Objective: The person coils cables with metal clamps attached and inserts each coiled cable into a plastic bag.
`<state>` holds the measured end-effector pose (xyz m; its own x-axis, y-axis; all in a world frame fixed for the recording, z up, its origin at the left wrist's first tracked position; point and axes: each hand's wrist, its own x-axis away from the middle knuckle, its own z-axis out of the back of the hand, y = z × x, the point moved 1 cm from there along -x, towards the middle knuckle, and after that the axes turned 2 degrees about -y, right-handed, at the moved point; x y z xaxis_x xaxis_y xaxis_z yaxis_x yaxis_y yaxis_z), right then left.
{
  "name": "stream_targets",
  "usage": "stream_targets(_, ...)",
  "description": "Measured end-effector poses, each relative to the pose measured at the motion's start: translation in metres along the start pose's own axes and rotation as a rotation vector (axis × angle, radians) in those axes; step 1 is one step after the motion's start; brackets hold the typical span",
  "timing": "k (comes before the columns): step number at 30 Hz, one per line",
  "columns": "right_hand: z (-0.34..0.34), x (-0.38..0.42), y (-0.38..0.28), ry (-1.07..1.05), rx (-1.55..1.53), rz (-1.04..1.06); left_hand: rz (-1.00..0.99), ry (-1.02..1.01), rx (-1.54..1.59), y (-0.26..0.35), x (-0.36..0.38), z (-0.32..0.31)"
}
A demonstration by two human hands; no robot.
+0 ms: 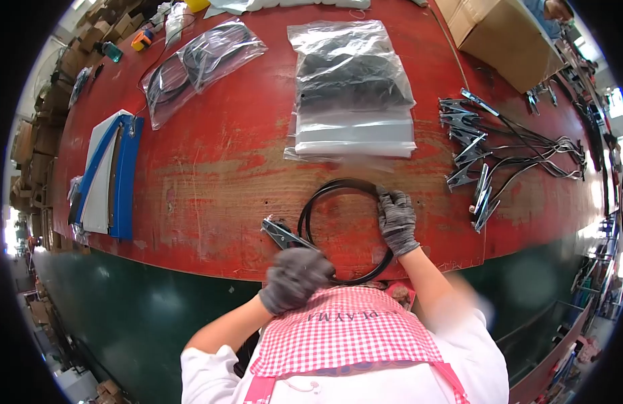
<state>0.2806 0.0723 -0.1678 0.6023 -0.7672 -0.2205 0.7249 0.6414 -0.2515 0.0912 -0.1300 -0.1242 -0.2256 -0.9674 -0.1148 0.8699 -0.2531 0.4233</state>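
Observation:
A coiled black cable [345, 182] forms a loop at the front of the red table, close to the apron. A metal spring clamp [285, 235] lies at the left side of this loop. My left hand [298, 279], in a grey glove, is closed on the lower left of the cable, just below the clamp. Also gloved in grey, my right hand [397, 221] grips the loop at its upper right. The fingertips of the left hand are partly hidden behind its knuckles.
Clear plastic bags [355, 87] lie stacked beyond the coil. A bagged cable [197, 64] rests at the back left, near a blue file holder [125, 178]. Several clamps with cables [469, 145] are bunched on the right, before a cardboard box [506, 40].

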Motion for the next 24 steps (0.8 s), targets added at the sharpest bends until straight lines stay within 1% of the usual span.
stream_targets(2, -0.002, 0.000, 0.000, 0.003, 0.000, -0.007, 0.569, 0.521, 0.119, -0.007, 0.004, 0.010)
stream_targets(3, -0.002, 0.000, 0.000, 0.014, 0.013, -0.003, 0.570, 0.511, 0.115, -0.010, 0.002, 0.008)
stream_targets(5, -0.004, 0.000, -0.001, 0.032, 0.007, 0.004, 0.759, 0.541, 0.381, -0.021, -0.009, -0.003)
stream_targets(6, -0.004, -0.001, -0.001, 0.053, 0.007, 0.014, 0.760, 0.543, 0.382, -0.021, -0.019, -0.003)
stream_targets(8, -0.005, 0.000, 0.000, 0.054, 0.019, 0.024, 0.460, 0.493, 0.279, -0.013, -0.045, -0.006)
stream_targets(9, -0.005, 0.000, 0.000, 0.056, 0.024, 0.029, 0.456, 0.501, 0.283, -0.009, -0.058, -0.011)
stream_targets(11, -0.003, 0.000, -0.001, 0.056, 0.024, 0.026, 0.257, 0.398, 0.282, -0.003, -0.080, -0.023)
stream_targets(12, -0.002, 0.000, -0.002, 0.054, 0.018, 0.019, 0.248, 0.399, 0.280, -0.003, -0.089, -0.032)
stream_targets(14, -0.002, 0.001, -0.004, 0.056, 0.019, 0.012, 0.173, 0.297, 0.139, -0.004, -0.105, -0.048)
stream_targets(15, -0.001, 0.001, -0.003, 0.050, 0.019, 0.013, 0.163, 0.305, 0.084, -0.002, -0.109, -0.050)
stream_targets(20, -0.001, 0.000, -0.001, 0.044, -0.016, 0.027, 0.126, 0.242, 0.104, -0.001, -0.090, -0.045)
stream_targets(22, 0.002, -0.001, -0.003, 0.044, -0.032, 0.035, 0.102, 0.187, 0.110, -0.002, -0.083, -0.046)
stream_targets(24, 0.004, -0.001, -0.005, 0.019, -0.021, 0.010, 0.094, 0.195, 0.092, -0.002, -0.088, -0.039)
